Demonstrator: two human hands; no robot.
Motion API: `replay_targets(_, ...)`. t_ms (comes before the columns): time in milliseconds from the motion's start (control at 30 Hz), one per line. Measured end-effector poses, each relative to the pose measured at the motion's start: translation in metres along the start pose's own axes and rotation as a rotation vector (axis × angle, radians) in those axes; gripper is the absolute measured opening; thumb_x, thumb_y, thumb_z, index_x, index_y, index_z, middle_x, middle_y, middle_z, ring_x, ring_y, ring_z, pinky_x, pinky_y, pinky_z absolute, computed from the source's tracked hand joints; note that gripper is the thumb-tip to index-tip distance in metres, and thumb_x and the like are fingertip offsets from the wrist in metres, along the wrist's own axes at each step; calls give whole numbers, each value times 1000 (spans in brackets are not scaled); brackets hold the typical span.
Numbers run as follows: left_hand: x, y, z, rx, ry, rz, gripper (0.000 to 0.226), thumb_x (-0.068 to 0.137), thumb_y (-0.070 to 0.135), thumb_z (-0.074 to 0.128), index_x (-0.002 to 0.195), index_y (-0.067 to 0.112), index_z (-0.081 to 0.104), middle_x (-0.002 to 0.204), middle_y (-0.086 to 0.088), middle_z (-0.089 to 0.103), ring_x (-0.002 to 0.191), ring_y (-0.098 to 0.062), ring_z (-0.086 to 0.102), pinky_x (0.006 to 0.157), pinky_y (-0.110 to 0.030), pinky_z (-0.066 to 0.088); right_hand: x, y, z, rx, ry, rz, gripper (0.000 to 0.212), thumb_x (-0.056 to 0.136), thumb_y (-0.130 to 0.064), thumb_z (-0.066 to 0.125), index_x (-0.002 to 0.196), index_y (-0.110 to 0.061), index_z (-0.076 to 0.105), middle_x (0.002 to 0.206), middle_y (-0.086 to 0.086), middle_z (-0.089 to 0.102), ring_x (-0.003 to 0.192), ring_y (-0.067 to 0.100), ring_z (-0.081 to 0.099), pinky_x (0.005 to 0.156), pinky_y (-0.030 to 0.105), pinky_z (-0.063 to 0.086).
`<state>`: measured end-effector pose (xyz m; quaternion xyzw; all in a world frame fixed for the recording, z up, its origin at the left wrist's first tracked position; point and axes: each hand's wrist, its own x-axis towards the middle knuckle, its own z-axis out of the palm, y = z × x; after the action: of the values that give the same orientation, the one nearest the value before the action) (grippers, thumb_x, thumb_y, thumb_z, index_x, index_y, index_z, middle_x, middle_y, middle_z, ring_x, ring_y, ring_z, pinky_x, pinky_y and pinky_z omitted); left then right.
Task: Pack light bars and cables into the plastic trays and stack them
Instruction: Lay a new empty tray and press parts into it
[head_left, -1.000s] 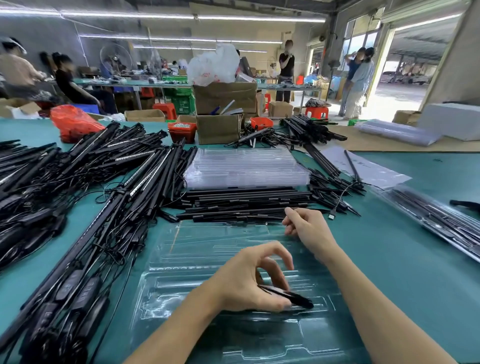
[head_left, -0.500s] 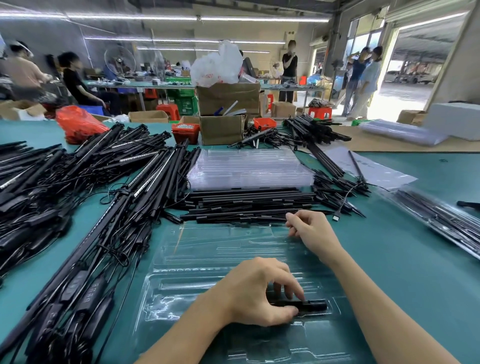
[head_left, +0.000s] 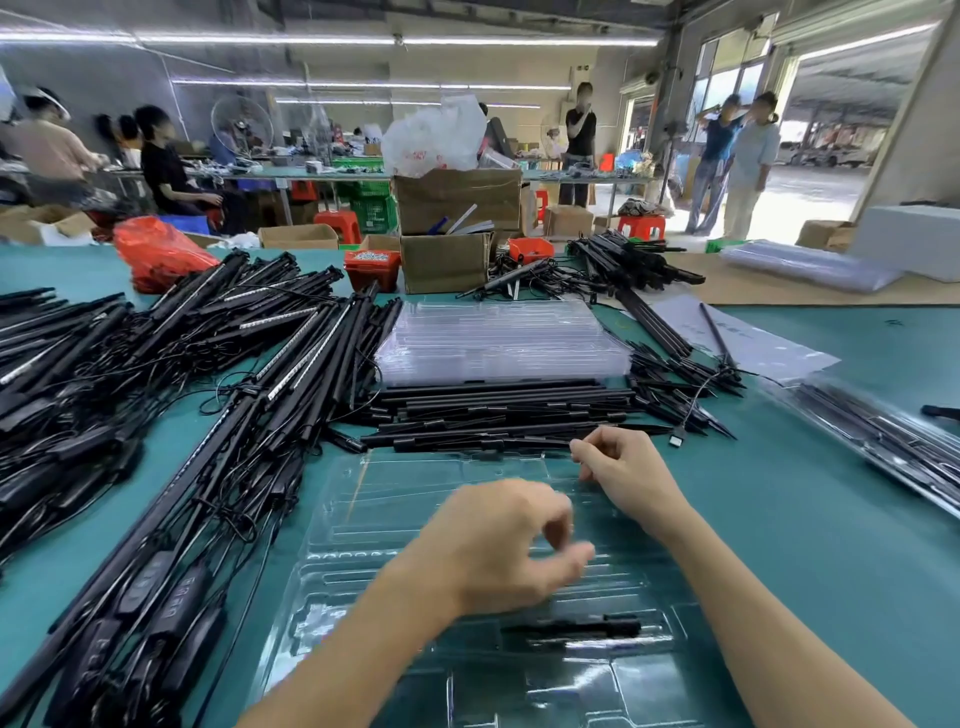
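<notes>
A clear plastic tray (head_left: 395, 514) lies in front of me on the green table. A short black part (head_left: 582, 630) sits in one of its near slots. My left hand (head_left: 504, 545) hovers blurred just above that part, fingers loosely curled and holding nothing. My right hand (head_left: 623, 467) rests on the tray's far right edge with fingers curled, beside a row of black light bars (head_left: 498, 415). A pile of light bars with cables (head_left: 171, 447) runs along the tray's left side. A stack of empty clear trays (head_left: 498, 343) stands behind the bars.
A packed tray (head_left: 883, 441) lies at the right. More black bars (head_left: 634, 265) and cardboard boxes (head_left: 447, 260) stand at the back, with a red bin (head_left: 371, 267) and a red bag (head_left: 156, 254). Several people are in the background.
My left hand has let go of the short black part, which now lies in the tray slot, and has lifted up and away from it. My right hand has stayed put.
</notes>
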<state>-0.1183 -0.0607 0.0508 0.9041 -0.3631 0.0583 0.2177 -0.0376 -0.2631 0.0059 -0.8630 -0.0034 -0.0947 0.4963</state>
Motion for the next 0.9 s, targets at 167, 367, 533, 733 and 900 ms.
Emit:
replay_targets(167,15,-25,-33,138,34,-184,19,96,44,54,91,28,63,87,15,64,84,-9,59,77,-32,52,1,1,-3,15,-19,22,25,95,-31,64,76,-15,69,65,-2,71,59,17,61,60,39,55)
replay_targets(367,4,-13,5,-25,-128,165,29,97,25,61,123,32,70,115,8,62,103,-9,55,90,-34,49,-1,-3,-2,-19,0,8,26,95,-28,63,75,-13,68,62,-4,70,56,33,61,58,46,55)
replay_targets(533,1,-1,36,88,-137,235,34,100,46,51,129,35,66,121,7,61,107,-18,46,95,-40,41,-1,-4,-1,-20,5,8,25,95,-27,64,75,-12,68,62,-4,71,69,39,67,62,46,56)
replay_targets(733,1,4,37,107,-132,163,39,94,64,52,119,35,62,119,11,57,107,-12,37,96,-33,34,-1,-2,-1,-33,-1,12,24,95,-29,63,76,-15,69,64,-3,71,63,35,65,61,45,56)
replay_targets(900,-1,15,44,201,-81,117,44,95,67,39,107,27,53,109,9,54,101,-16,35,91,-37,34,0,-1,0,-31,4,12,23,94,-28,64,75,-15,69,65,0,71,58,19,60,63,45,56)
